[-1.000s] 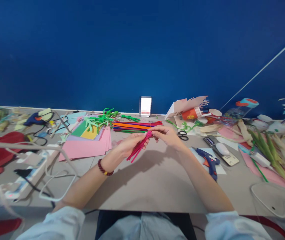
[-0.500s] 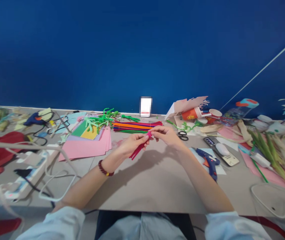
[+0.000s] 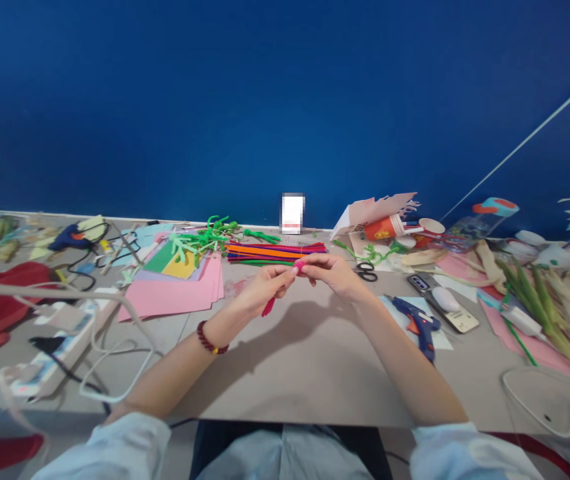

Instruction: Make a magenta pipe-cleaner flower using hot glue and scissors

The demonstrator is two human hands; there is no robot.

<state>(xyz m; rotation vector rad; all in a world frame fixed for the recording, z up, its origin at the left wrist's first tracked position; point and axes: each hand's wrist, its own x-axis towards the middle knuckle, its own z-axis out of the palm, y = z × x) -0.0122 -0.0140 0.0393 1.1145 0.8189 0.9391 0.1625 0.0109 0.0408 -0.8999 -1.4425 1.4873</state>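
Observation:
Pink pipe cleaners (image 3: pixel 299 266), bunched together, are held between my two hands above the table. My left hand (image 3: pixel 271 285) is closed round the bunch, and its loose ends poke out below the fingers. With thumb and fingertips my right hand (image 3: pixel 332 273) pinches the rounded pink top of the bunch. How the strands are joined there is too small to tell. Just behind my hands lies a pile of straight pipe cleaners (image 3: pixel 269 252) in orange, red, purple and green.
Green twisted pipe cleaners (image 3: pixel 209 233) and pink paper sheets (image 3: pixel 165 297) lie left, near a power strip (image 3: pixel 59 357) with cables. To the right are scissors (image 3: pixel 366 271), a blue glue gun (image 3: pixel 417 323), a phone (image 3: pixel 419 283) and paper cups (image 3: pixel 383 228). A blue wall rises behind.
My left fingers have closed further round the bunch, and less of its loose ends shows below. My right hand stays at the pink top with little movement.

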